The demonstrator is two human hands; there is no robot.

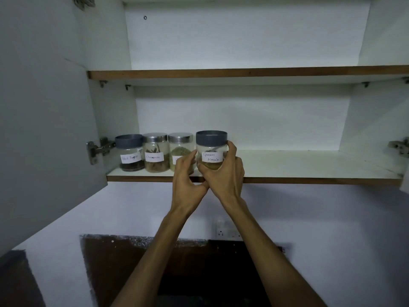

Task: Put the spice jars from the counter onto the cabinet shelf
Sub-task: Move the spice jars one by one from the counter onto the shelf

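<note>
A glass jar labelled Garam Masala (212, 149), with a grey lid, stands at the front of the lower cabinet shelf (298, 167). My right hand (223, 176) is wrapped around its right side and base. My left hand (187, 173) touches the jar's left side with its fingertips and partly hides the label of the steel-lidded jar (180, 147) behind it. To the left stand a jar labelled Cinnamon (155, 151) and a grey-lidded jar labelled Black Pepper (130, 151), all in one row.
The upper shelf (243, 72) holds nothing I can see. The cabinet door (44, 129) is swung open on the left, with its hinge (97, 149) beside the pepper jar. A wall socket (225, 231) sits below, above a dark counter.
</note>
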